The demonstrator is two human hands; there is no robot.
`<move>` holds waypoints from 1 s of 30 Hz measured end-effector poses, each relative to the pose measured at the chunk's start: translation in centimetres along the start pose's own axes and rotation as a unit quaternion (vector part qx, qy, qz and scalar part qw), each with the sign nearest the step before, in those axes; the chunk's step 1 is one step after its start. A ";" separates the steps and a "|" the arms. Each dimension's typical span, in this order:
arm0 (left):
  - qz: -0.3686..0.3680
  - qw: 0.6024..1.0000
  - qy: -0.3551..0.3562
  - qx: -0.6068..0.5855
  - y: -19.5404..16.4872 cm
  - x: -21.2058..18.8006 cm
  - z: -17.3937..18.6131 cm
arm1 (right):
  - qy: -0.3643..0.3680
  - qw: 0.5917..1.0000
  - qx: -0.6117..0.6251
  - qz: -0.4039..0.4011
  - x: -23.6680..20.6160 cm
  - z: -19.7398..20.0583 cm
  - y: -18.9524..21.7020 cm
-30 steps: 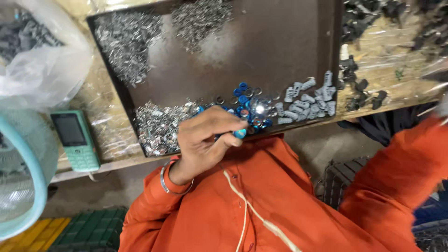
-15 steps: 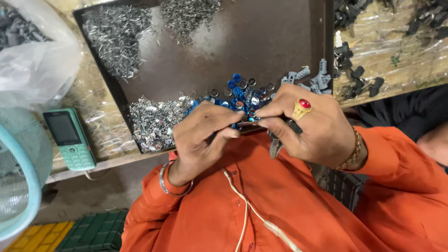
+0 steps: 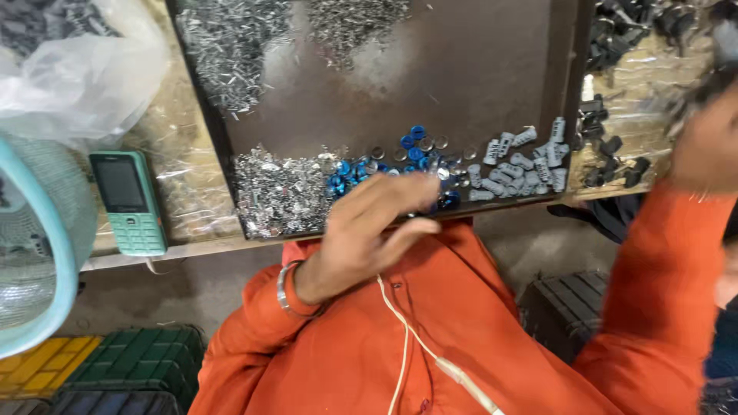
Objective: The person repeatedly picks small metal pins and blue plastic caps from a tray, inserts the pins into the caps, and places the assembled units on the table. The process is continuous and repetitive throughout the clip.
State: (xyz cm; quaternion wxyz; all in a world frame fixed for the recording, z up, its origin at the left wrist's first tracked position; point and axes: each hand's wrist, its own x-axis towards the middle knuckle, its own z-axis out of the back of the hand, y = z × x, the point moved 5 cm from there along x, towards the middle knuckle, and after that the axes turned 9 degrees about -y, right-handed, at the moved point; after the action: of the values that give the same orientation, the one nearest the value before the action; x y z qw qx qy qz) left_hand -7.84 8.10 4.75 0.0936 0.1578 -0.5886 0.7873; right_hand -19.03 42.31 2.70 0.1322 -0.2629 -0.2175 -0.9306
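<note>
Hands parting now: left hand [image 3: 369, 230] hovering loosely open over blue caps [image 3: 415, 142], right hand [image 3: 703, 146] swinging away, blurred, grip unclear.

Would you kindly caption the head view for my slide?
Left hand hovers over blue caps in a dark tray.

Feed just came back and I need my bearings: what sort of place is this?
Most likely a small-parts assembly bench in a workshop. A dark metal tray holds sorted heaps: silvery metal bits, blue caps and grey plastic pieces. The left hand hovers at its near edge, and black parts lie on the bench alongside.
</note>
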 end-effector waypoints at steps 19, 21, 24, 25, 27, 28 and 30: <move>0.092 0.981 -0.110 0.132 2.9 -2.5 9.4 | 0.445 0.727 0.510 -0.117 -4.5 -14.5 23.7; 0.034 0.988 -0.069 0.132 3.6 -2.6 8.9 | 0.482 0.656 0.540 -0.216 -3.4 -13.0 24.1; 0.016 0.988 -0.022 0.154 4.8 -2.4 8.2 | 0.260 0.911 0.317 0.046 3.0 -11.3 23.0; 0.018 0.988 -0.014 0.155 5.0 -2.3 8.0 | 0.247 0.939 0.237 0.037 4.3 -12.1 21.6; 0.020 0.990 0.022 0.139 5.2 -2.0 7.4 | 0.202 0.967 0.152 0.044 4.8 -13.6 19.5; 0.026 0.991 0.027 0.132 5.0 -2.0 7.2 | 0.173 0.969 0.155 0.078 4.4 -14.1 19.0; 0.042 0.991 0.036 0.122 4.7 -2.2 7.0 | 0.164 0.969 0.140 0.120 2.8 -15.1 17.7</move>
State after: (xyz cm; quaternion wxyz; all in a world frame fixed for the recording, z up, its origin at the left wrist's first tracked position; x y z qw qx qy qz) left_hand -6.41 0.12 1.50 0.0615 0.1151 -0.4902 0.8618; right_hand -21.45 19.37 -1.41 0.3125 -0.1102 -0.2876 -0.8986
